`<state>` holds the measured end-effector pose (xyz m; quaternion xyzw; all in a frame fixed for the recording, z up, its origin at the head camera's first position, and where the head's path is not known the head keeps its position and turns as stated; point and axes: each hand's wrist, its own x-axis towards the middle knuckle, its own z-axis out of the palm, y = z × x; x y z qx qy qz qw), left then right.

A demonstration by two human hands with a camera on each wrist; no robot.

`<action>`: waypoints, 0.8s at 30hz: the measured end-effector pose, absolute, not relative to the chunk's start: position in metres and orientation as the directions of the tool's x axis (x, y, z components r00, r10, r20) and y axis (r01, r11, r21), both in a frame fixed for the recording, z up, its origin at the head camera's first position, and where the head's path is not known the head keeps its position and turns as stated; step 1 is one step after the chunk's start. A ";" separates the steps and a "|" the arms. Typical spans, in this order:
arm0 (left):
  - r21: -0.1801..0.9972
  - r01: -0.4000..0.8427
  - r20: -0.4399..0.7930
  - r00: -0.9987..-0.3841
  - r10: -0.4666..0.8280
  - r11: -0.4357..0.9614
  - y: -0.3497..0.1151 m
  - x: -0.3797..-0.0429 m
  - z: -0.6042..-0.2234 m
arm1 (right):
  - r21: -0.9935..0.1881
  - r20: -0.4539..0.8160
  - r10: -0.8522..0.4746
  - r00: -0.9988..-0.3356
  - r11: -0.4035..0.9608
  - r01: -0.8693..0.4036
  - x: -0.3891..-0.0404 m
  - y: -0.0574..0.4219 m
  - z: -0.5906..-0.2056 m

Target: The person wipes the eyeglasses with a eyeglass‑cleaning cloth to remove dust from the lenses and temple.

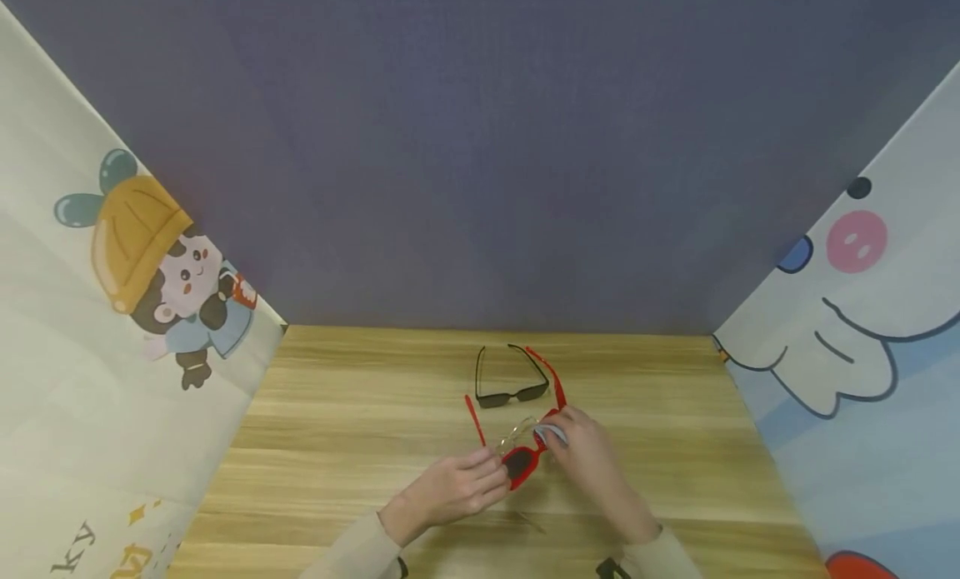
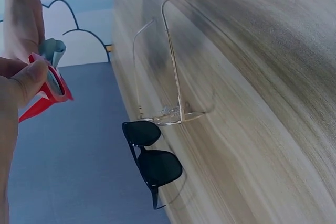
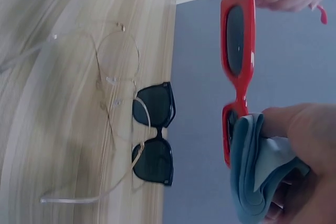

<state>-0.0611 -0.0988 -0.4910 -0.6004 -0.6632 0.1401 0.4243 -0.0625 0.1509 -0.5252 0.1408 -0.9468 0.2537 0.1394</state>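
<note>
Above a wood-grained table [image 1: 360, 396], two bare hands work near each other, not touching: the left hand [image 1: 461, 485] pinches one end of red sunglasses [image 3: 241, 85] held aloft with arms unfolded; the right hand [image 1: 588, 456] grips the far end through a cloth. Black sunglasses [image 2: 159, 169] and wire-framed glasses [image 2: 177, 87] rest below. The red frame looks light and stiff, its lenses slick and easily scratched, the hinges probably weakest. Best hold: the rim's outer corner, supporting the bridge, under the blue-grey cloth [image 3: 245, 166].
</note>
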 end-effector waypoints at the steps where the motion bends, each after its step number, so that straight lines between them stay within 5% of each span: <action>1: -0.693 0.680 0.395 0.079 0.915 0.240 -0.099 -0.061 -0.491 | -0.428 0.344 -0.187 -0.920 0.841 -0.331 -0.064 0.153 -0.527; 24: -0.673 0.701 0.388 0.065 0.920 0.234 -0.097 -0.060 -0.489 | -0.374 0.344 -0.219 -0.913 0.860 -0.347 -0.057 0.148 -0.521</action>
